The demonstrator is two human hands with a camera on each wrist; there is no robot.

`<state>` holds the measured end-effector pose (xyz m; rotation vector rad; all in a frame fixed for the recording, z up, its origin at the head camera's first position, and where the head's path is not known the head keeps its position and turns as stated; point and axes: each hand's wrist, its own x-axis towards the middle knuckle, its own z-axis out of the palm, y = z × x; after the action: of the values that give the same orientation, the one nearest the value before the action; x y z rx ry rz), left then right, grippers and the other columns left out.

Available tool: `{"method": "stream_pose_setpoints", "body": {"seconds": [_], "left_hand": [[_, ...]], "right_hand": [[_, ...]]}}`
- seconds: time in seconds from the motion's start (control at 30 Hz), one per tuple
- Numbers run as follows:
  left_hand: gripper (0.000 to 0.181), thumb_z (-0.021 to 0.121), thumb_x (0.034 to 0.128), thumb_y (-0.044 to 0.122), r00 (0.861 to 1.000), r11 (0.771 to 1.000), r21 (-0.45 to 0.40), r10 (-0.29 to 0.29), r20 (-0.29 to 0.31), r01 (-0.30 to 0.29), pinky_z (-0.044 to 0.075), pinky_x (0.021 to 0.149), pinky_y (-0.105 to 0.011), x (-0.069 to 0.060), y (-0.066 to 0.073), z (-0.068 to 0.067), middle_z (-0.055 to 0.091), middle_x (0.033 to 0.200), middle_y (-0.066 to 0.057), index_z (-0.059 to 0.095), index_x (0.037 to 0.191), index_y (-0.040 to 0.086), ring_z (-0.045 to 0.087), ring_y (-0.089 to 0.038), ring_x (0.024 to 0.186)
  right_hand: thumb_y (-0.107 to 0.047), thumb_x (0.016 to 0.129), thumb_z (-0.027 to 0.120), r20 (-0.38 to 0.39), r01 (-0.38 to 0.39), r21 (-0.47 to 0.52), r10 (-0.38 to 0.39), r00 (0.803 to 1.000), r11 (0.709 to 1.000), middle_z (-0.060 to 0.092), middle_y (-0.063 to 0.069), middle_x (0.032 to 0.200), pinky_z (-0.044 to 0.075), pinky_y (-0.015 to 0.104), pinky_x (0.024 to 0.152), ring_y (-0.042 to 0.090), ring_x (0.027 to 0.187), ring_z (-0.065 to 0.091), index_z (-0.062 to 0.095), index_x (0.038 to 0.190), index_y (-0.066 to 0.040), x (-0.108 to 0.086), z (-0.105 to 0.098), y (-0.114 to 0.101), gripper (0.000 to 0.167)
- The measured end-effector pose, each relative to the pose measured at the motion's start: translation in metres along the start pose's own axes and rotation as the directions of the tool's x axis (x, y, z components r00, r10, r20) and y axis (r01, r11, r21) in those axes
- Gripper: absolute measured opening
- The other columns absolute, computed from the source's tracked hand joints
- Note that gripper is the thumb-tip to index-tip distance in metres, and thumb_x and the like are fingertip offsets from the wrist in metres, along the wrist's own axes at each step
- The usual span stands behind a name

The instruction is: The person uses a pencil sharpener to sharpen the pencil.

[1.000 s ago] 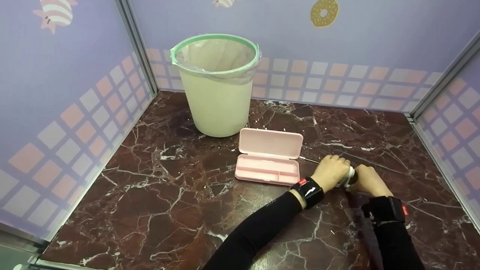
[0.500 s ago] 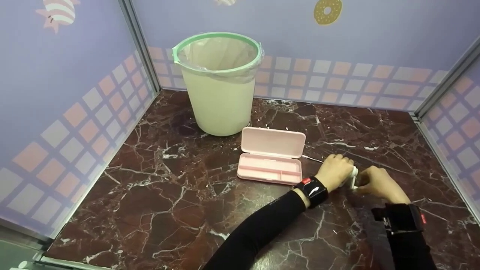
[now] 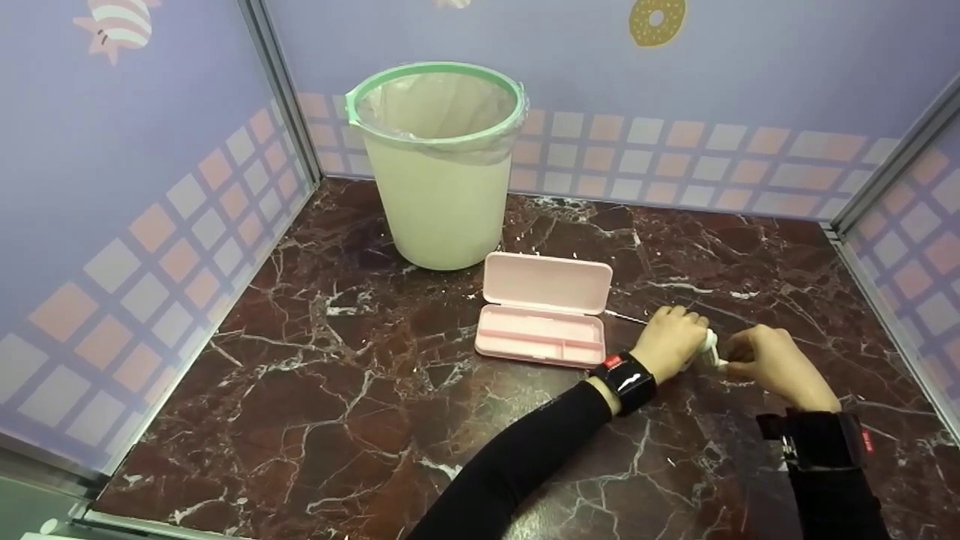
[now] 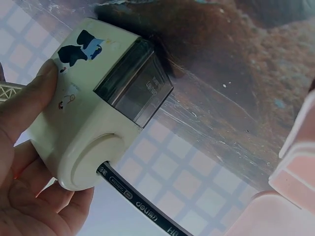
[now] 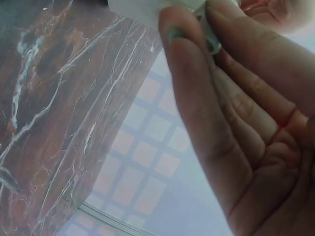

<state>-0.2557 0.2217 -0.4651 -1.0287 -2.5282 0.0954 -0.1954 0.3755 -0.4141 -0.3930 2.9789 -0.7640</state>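
A white pencil sharpener [image 4: 81, 113] with small printed figures and a dark clear shavings window is gripped by the left hand [image 4: 29, 147], thumb on one side and fingers under it. A black pencil [image 4: 140, 204] sticks out of the round hole in its face. In the head view the left hand [image 3: 670, 345] covers most of the sharpener [image 3: 708, 346]. Close by on its right, the right hand [image 3: 780, 365] pinches the crank's end. The right wrist view shows the right hand's [image 5: 236, 113] thumb and finger around the small handle, partly hidden.
An open pink pencil case [image 3: 517, 352] lies left of the hands, its lid [image 3: 547, 283] tilted back. Behind it stands a pale bin [image 3: 442, 202] with a green rim and liner. Patterned panels [image 3: 675, 82] enclose the dark marbled table [image 3: 300, 405].
Between the earlier frames and now, the right hand has moved right and turned with the crank's end. The left hand has shifted slightly right in the picture, still holding the sharpener.
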Motion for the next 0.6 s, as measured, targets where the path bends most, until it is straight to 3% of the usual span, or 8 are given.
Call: {"method": "stream_pose_setpoints", "body": {"seconds": [0.3, 0.6], "left_hand": [[0.019, 0.064, 0.0885, 0.029, 1.000, 1.000, 0.014, -0.009, 0.001, 0.009, 0.047, 0.082, -0.019, 0.003, 0.002, 0.002, 0.070, 0.105, 0.015, 0.067, 0.107, 0.028, 0.063, -0.004, 0.095], [0.015, 0.065, 0.0884, 0.029, 1.000, 1.000, 0.005, -0.006, -0.029, 0.006, 0.051, 0.079, -0.018, 0.003, 0.002, 0.003, 0.071, 0.099, 0.012, 0.069, 0.102, 0.025, 0.064, -0.006, 0.089]], "right_hand": [[0.001, 0.079, 0.075, -0.136, 0.030, -0.059, -0.038, 0.990, 0.998, 0.073, 0.018, 0.079, 0.051, 0.023, 0.058, 0.023, 0.067, 0.069, 0.071, 0.086, 0.004, -0.004, 0.005, 0.003, 0.008], [0.007, 0.074, 0.076, -0.340, 0.100, -0.135, -0.141, 0.930, 0.986, 0.073, 0.019, 0.077, 0.052, 0.029, 0.057, 0.030, 0.065, 0.069, 0.071, 0.083, 0.003, -0.005, 0.012, 0.003, 0.011]]}}
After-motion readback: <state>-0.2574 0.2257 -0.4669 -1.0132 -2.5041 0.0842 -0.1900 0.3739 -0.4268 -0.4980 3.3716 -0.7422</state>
